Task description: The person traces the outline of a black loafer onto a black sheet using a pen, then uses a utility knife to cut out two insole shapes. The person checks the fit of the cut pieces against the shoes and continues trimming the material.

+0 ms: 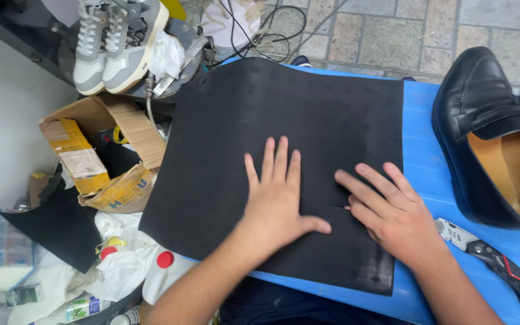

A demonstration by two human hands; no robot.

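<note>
A large black rubber sheet [284,120] lies across a blue board [419,150] in front of me. My left hand [278,195] rests flat on the sheet, fingers spread, palm down. My right hand [386,207] presses on the sheet just to its right, fingers pointing left beside a short slit in the rubber. Neither hand holds anything. A folding utility knife [492,259] with a black and red handle lies on the board, right of my right wrist.
A black leather loafer [489,132] with a tan insole sits on the board's right end. An open cardboard box [100,153], black scraps, white bottles with red caps [165,260] and rags crowd the left. Grey-and-white sneakers [115,42] stand at the back left.
</note>
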